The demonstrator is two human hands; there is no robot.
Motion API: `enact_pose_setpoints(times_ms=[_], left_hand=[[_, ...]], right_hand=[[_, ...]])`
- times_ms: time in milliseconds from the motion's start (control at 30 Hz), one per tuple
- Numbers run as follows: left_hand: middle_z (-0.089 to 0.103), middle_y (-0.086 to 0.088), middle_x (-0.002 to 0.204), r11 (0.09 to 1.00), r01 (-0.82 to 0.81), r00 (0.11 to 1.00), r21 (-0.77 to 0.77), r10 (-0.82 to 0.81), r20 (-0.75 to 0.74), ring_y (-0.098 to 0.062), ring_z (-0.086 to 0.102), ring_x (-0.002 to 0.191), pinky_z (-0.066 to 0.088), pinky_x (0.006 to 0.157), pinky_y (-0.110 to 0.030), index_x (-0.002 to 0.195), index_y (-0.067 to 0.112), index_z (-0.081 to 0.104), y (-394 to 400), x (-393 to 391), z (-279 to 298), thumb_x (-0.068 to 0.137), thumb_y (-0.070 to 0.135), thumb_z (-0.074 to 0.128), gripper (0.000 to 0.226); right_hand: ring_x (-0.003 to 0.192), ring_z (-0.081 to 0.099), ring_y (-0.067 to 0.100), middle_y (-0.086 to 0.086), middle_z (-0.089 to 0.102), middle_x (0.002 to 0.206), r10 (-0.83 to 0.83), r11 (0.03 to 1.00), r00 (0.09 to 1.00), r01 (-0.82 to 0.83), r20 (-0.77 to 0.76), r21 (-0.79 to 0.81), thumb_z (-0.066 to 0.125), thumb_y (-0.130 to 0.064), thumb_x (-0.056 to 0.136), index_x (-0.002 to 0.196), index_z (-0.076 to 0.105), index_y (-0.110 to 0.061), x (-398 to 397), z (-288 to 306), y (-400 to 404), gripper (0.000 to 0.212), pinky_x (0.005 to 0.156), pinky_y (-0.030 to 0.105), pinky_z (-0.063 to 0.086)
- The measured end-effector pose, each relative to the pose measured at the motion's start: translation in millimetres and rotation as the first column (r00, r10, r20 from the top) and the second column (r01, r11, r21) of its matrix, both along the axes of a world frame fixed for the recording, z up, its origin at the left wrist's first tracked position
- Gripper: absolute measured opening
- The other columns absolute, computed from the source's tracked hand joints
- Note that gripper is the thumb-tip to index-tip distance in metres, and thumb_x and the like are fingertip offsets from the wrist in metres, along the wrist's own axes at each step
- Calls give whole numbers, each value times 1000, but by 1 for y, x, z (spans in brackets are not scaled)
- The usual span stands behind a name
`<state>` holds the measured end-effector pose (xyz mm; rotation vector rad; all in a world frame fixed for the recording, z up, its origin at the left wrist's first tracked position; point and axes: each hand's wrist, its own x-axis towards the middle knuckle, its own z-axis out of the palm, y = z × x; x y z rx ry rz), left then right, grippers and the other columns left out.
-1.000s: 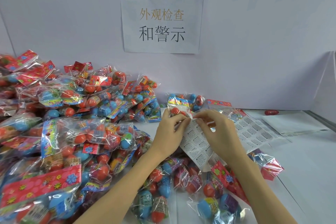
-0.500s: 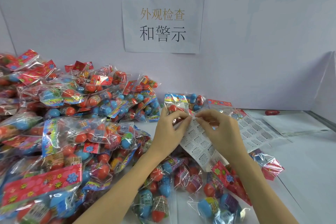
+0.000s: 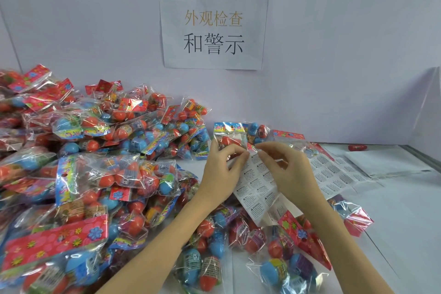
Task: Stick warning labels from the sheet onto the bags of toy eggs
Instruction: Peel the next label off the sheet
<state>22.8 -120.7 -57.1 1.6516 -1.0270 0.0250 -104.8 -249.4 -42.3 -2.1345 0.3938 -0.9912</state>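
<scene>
Nearest the camera, loose bags of toy eggs (image 3: 281,267) lie on the white table (image 3: 410,234) between the two forearms, clear plastic over red and blue eggs. To the left a big heap of bags (image 3: 90,174) rises toward the wall.

Above the near bags, the left hand (image 3: 220,172) has its fingers curled, thumb and forefinger pinching the top edge of the label sheet (image 3: 259,188), which it holds up off the table so that it slopes down toward the camera. The right hand (image 3: 290,174) is curled too, its thumb and forefinger pinched at the sheet's upper corner, just beside the left fingertips; whether a single label is caught between them is too small to tell.

Right behind the hands, a single bag (image 3: 230,137) with a blue header card stands close against the left fingers. More label sheets (image 3: 334,174) lie flat to the right, with blank white sheets (image 3: 381,162) beyond. A small red piece (image 3: 357,147) lies near the wall, where a paper notice (image 3: 213,27) hangs.
</scene>
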Motion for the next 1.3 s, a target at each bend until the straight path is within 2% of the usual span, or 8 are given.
enact_pose_setpoints(times_ms=[167, 267, 367, 667, 833, 967, 1133, 1300], left_hand=[[50, -3, 119, 1000, 17, 998, -20, -16, 55, 6, 55, 106, 37, 95, -3, 106, 19, 74, 1, -3, 0, 100, 31, 68, 15], [51, -7, 125, 999, 51, 999, -17, -51, -16, 6, 53, 115, 43, 105, -17, 105, 20, 75, 1, -4, 2, 97, 42, 68, 24], [55, -4, 116, 1000, 9, 1000, 9, -9, 3, -1, 54, 113, 34, 102, -8, 99, 23, 75, 1, -4, 3, 98, 34, 71, 12], [49, 19, 109, 1000, 10, 998, -2, -10, -65, -25, 50, 133, 39, 117, -46, 96, 26, 74, 2, -6, 6, 97, 30, 74, 4], [55, 13, 99, 999, 29, 994, -32, -32, -106, -16, 56, 117, 41, 114, -48, 91, 18, 77, 2, -6, 5, 99, 27, 72, 14], [57, -2, 110, 999, 41, 988, -5, -42, -152, 3, 53, 109, 42, 101, -32, 89, 18, 77, 0, -2, 4, 104, 31, 64, 23], [60, 2, 109, 995, 65, 944, -76, -86, -317, -14, 54, 116, 40, 101, -35, 92, 21, 79, 2, -6, 9, 110, 38, 48, 40], [53, 6, 140, 963, 17, 955, -270, -96, -281, -5, 53, 131, 42, 114, -36, 137, 38, 65, 8, -3, 15, 109, 19, 55, 35]], right_hand=[[85, 70, 5, -15, 76, 90, 25, 999, 999, -24, -33, 31, 71, -15, 99, 103, 77, -25, 0, 0, -1, 12, 80, 28, 57], [86, 71, 5, -20, 75, 90, 29, 998, 999, -28, -14, 47, 72, -16, 98, 103, 76, -26, 0, 0, 0, 12, 80, 26, 58], [86, 71, 4, -22, 75, 91, 22, 1000, 1000, -22, -12, 4, 74, -17, 97, 103, 76, -29, -1, 0, 1, 13, 77, 21, 56], [87, 72, 2, -22, 76, 91, -1, 997, 999, 5, 41, -78, 79, -16, 93, 105, 80, -28, -6, 4, 6, 17, 78, 15, 55], [88, 73, 2, -18, 78, 94, 3, 993, 997, 5, 73, -116, 79, -12, 92, 104, 83, -26, -7, 4, 8, 19, 80, 9, 52], [94, 69, 7, -13, 75, 106, 27, 984, 994, -7, 109, -180, 80, -11, 90, 99, 83, -23, -5, 7, 7, 14, 80, 13, 52], [101, 72, 14, -2, 79, 105, 175, 910, 943, -265, 282, 320, 81, -23, 88, 97, 83, -24, -9, 19, 10, 9, 86, 25, 59], [85, 69, 16, 7, 79, 104, 94, 694, 900, -366, 425, 621, 81, -29, 79, 106, 83, -19, -16, 27, 7, 29, 69, 22, 57]])
